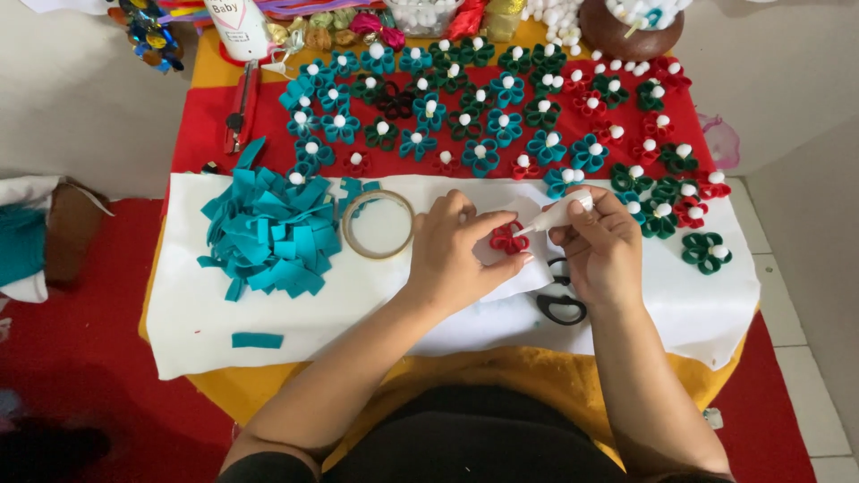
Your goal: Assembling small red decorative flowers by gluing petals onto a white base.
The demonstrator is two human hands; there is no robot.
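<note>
The left hand (456, 255) lies curled on the white felt sheet (188, 313) near the front edge of the worktop (528, 367), its grip closed lightly around a small red felt flower (508, 238): thumb and fingertips pinch the flower's edge and press it down on the sheet. The right hand (601, 252) has its grip closed on a small white glue bottle (562, 215), held slantwise with the nozzle pointing down and left so that its tip touches, or all but touches, the flower's middle. Black-handled scissors (562, 304) lie on the sheet under the right wrist.

Left of the left hand, just beside it, a ring of clear tape (378, 224) lies flat. Further toward the left edge is a loose heap of teal felt strips (268, 237), with one stray strip (257, 340) nearer the front left corner.

Across the back half of the worktop, on red cloth, finished felt flowers (501, 125) in teal, green and red lie in rows, most with a white ball at the centre. At the back right corner a brown bowl (626, 38) holds white balls; a clear tub (420, 16) at the back edge holds more.
</note>
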